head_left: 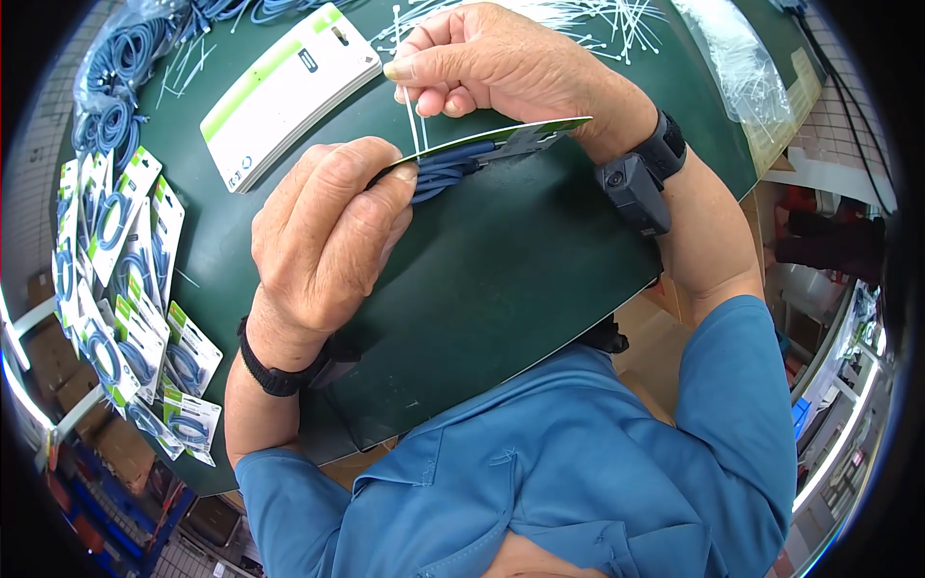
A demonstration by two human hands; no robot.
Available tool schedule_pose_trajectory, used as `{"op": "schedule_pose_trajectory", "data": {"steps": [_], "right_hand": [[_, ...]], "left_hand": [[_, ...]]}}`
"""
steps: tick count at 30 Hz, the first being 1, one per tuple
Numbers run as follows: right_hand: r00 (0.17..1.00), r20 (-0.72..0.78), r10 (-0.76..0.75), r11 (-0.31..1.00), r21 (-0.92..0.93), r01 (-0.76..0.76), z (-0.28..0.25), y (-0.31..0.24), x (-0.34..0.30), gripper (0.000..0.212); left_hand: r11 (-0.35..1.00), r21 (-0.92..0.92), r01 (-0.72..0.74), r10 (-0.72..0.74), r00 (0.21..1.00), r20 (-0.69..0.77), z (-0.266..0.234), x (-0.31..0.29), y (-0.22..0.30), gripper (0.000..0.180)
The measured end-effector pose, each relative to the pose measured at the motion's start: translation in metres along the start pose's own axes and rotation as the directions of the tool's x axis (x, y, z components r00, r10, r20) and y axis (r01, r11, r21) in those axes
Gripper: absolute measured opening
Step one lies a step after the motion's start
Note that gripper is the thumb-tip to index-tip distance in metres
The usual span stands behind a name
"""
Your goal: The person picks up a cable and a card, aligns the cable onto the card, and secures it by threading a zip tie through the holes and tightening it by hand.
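My left hand (332,231) grips the left end of a thin packaging card (554,129), held nearly edge-on above the table. A coiled blue cable (443,175) lies against the card's near side, with its dark plug end toward the right. From the card's far side a white cable tie (411,118) stands up, both strands showing. Between thumb and fingers, my right hand (491,63) pinches the tie's upper part. The tie's loop around the cable is mostly hidden by the card and my left fingers.
A stack of white and green cards (289,101) lies behind my left hand on the dark green table (501,279). Finished-looking carded cables (135,279) pile up at the left. Loose cable ties (617,24), a bag of ties (737,67) and bundled blue cables (130,58) lie farther back.
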State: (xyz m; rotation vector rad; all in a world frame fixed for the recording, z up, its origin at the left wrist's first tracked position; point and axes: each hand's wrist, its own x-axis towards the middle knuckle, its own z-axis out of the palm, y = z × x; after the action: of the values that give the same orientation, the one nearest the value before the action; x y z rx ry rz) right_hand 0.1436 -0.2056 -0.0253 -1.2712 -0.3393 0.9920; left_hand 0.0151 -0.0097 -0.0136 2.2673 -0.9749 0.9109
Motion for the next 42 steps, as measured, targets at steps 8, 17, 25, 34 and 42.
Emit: {"op": "schedule_pose_trajectory", "data": {"steps": [8, 17, 25, 34, 42], "right_hand": [[0.938, 0.308, -0.157, 0.954, -0.197, 0.224, 0.001, 0.005, 0.002, 0.024], [0.969, 0.192, 0.157, 0.983, 0.068, -0.173, 0.008, -0.025, -0.011, 0.02], [0.946, 0.303, -0.115, 0.935, -0.288, 0.206, 0.009, -0.005, -0.006, 0.022], [0.936, 0.327, -0.131, 0.949, -0.232, 0.214, 0.006, -0.002, -0.005, 0.024], [0.979, 0.173, -0.113, 0.893, -0.414, 0.176, -0.001, -0.016, -0.006, 0.024]], "left_hand": [[1.0, 0.004, 0.012, -0.012, 1.0, 0.012, -0.002, 0.002, 0.0, 0.026], [0.999, 0.028, 0.02, -0.022, 0.999, 0.04, -0.003, 0.006, 0.003, 0.02], [1.0, 0.001, -0.031, 0.03, 0.999, 0.033, -0.003, 0.007, -0.004, 0.018], [1.0, 0.025, -0.013, 0.013, 1.0, 0.018, 0.002, 0.005, -0.003, 0.018], [0.948, -0.173, 0.267, -0.252, 0.962, 0.106, -0.016, 0.012, 0.0, 0.024]]}}
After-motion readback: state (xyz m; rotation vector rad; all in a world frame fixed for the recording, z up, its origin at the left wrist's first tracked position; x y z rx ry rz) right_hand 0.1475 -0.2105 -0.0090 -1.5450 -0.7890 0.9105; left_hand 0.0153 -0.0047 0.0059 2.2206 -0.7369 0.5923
